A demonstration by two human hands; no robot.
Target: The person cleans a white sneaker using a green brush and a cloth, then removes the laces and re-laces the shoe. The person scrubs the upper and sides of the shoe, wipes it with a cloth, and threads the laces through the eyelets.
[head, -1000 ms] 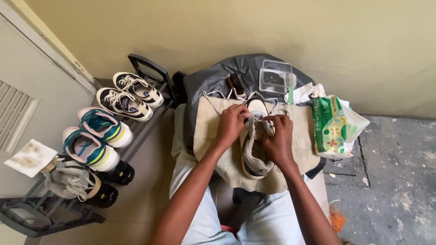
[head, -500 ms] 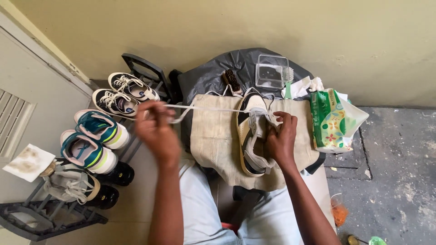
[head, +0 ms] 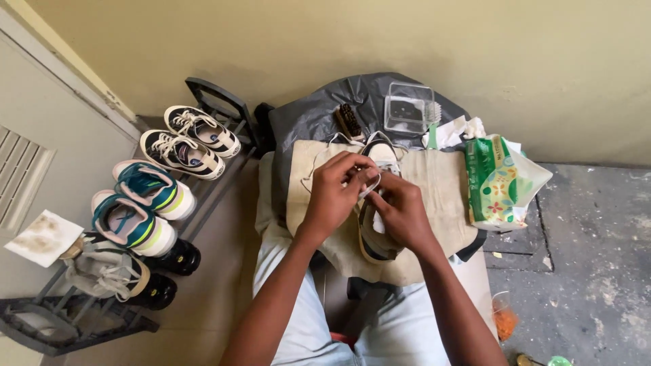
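A grey and white sneaker (head: pixel 377 238) lies on a beige cloth (head: pixel 441 183) spread over my lap, toe pointing away from me. My left hand (head: pixel 334 193) pinches a white shoelace (head: pixel 319 152) right above the shoe's eyelets. My right hand (head: pixel 400 209) rests on the shoe's upper and grips the lace end beside the left fingers. Both hands meet over the middle of the sneaker, and a loop of lace trails off toward the far left of the cloth.
A black rack (head: pixel 217 95) at the left holds several pairs of sneakers (head: pixel 190 139). Beyond the cloth sit a black plastic bag (head: pixel 319 112), a brush (head: pixel 349 122), a clear plastic box (head: pixel 408 108) and a green wipes pack (head: pixel 498 179). Cracked concrete floor lies right.
My left hand, which had pulled the lace out far to the left, has come back to the shoe and now meets the right hand over the eyelets.
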